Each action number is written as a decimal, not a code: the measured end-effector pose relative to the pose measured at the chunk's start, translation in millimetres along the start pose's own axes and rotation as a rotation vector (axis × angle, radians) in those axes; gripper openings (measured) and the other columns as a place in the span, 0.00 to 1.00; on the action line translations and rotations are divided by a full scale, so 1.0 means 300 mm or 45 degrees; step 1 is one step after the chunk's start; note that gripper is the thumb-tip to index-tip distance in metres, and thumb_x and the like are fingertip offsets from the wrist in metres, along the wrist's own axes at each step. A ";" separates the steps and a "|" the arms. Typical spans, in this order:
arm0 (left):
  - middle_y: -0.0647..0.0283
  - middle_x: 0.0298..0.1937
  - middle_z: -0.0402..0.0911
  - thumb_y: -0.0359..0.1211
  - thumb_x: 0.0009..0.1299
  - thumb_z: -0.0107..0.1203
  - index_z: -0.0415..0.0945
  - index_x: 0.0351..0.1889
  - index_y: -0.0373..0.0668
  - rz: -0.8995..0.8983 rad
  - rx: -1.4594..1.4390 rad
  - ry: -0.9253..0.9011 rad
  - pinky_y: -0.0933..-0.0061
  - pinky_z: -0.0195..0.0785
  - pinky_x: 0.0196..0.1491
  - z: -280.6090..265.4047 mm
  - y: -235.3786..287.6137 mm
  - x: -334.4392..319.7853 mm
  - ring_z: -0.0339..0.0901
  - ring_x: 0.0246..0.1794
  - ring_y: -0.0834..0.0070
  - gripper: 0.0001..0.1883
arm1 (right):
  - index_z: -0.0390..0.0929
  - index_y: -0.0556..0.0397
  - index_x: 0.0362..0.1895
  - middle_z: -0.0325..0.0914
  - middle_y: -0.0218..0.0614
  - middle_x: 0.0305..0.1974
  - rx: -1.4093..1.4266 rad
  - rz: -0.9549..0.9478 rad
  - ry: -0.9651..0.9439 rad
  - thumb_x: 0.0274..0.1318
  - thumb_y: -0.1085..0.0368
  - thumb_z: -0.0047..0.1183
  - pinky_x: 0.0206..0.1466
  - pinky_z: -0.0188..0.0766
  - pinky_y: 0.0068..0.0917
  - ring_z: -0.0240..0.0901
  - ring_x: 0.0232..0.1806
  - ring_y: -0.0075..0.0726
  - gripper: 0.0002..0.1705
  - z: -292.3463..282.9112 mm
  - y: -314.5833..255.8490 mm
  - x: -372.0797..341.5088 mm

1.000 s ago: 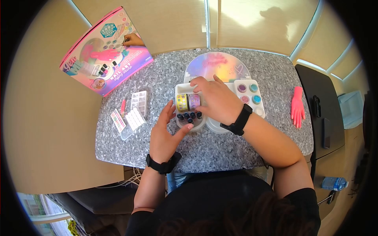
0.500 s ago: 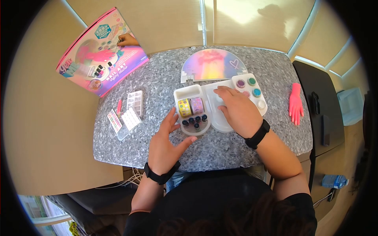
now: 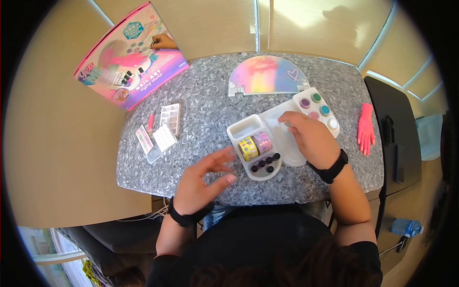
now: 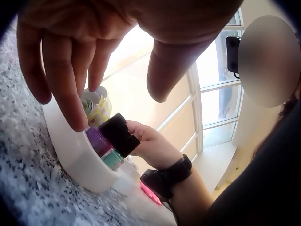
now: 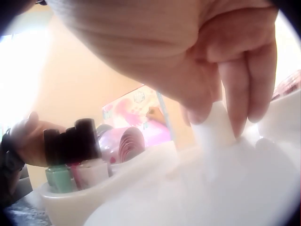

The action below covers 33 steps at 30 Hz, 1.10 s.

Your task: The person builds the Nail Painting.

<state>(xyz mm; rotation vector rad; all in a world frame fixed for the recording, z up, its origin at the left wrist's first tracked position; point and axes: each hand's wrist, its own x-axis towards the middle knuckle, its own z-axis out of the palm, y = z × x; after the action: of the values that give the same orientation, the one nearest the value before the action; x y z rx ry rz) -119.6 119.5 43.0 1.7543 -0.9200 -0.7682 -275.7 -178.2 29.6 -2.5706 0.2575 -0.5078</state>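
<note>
A white tray [image 3: 233,132] sits at an angle on the granite-patterned table. My right hand [image 3: 313,138] is over its middle; in the right wrist view, thumb and fingers pinch a white upright post [image 5: 214,132]. My left hand [image 3: 198,184] hovers left of the tray, fingers spread and holding nothing. In the tray's left part stand a yellow patterned tape roll [image 3: 247,149] and a pink-purple one [image 3: 263,141]. Several black-capped nail polish bottles [image 3: 262,163] stand in front of them. Small coloured pots [image 3: 325,110] fill the tray's right end.
Behind the tray lies a rainbow half-round board [image 3: 267,76]. At right is a pink model hand [image 3: 366,129]. A nail art box [image 3: 131,62] stands back left, with a compartment case [image 3: 170,118] and a nail sheet [image 3: 144,139] nearer.
The tray has come away from the half-round board and turned, its left end swinging toward me. My right hand has moved from the tape rolls to the tray's middle; my left hand has drawn away left.
</note>
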 end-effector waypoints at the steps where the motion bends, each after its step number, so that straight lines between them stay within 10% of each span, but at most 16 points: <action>1: 0.52 0.70 0.87 0.27 0.73 0.71 0.74 0.80 0.41 -0.002 0.002 0.008 0.63 0.78 0.66 -0.030 -0.010 0.009 0.89 0.59 0.68 0.36 | 0.78 0.49 0.60 0.87 0.51 0.51 0.004 -0.007 -0.002 0.69 0.75 0.54 0.49 0.82 0.50 0.87 0.48 0.62 0.18 -0.010 -0.005 -0.001; 6: 0.54 0.63 0.91 0.39 0.71 0.77 0.83 0.70 0.42 0.080 0.727 0.762 0.59 0.80 0.62 -0.253 -0.109 0.089 0.90 0.57 0.59 0.30 | 0.79 0.50 0.64 0.78 0.53 0.72 -0.020 -0.047 0.024 0.65 0.78 0.56 0.71 0.77 0.49 0.78 0.70 0.62 0.24 -0.034 -0.043 -0.053; 16: 0.39 0.68 0.85 0.61 0.72 0.70 0.77 0.76 0.38 -0.116 1.213 0.482 0.47 0.74 0.71 -0.490 -0.230 0.197 0.82 0.68 0.43 0.44 | 0.84 0.51 0.58 0.72 0.55 0.78 -0.037 -0.049 0.011 0.59 0.80 0.57 0.76 0.72 0.50 0.71 0.77 0.64 0.23 -0.102 -0.126 -0.189; 31: 0.44 0.69 0.83 0.47 0.67 0.75 0.73 0.79 0.40 -0.132 1.217 0.281 0.51 0.72 0.74 -0.250 -0.117 0.396 0.81 0.70 0.48 0.43 | 0.83 0.55 0.60 0.80 0.49 0.70 -0.150 0.004 -0.027 0.64 0.72 0.63 0.74 0.75 0.50 0.77 0.72 0.60 0.19 -0.036 -0.100 -0.264; 33: 0.42 0.66 0.84 0.46 0.65 0.76 0.72 0.79 0.40 0.163 1.241 0.283 0.52 0.73 0.73 -0.235 -0.178 0.416 0.81 0.70 0.46 0.45 | 0.83 0.55 0.59 0.80 0.48 0.70 -0.132 0.021 -0.032 0.64 0.71 0.64 0.74 0.75 0.49 0.77 0.72 0.59 0.19 -0.037 -0.103 -0.266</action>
<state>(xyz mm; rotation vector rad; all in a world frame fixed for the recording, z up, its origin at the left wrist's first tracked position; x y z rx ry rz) 15.3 58.5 5.0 2.4985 -1.3542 0.0193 -350.4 -135.0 30.0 -2.6713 0.3037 -0.4672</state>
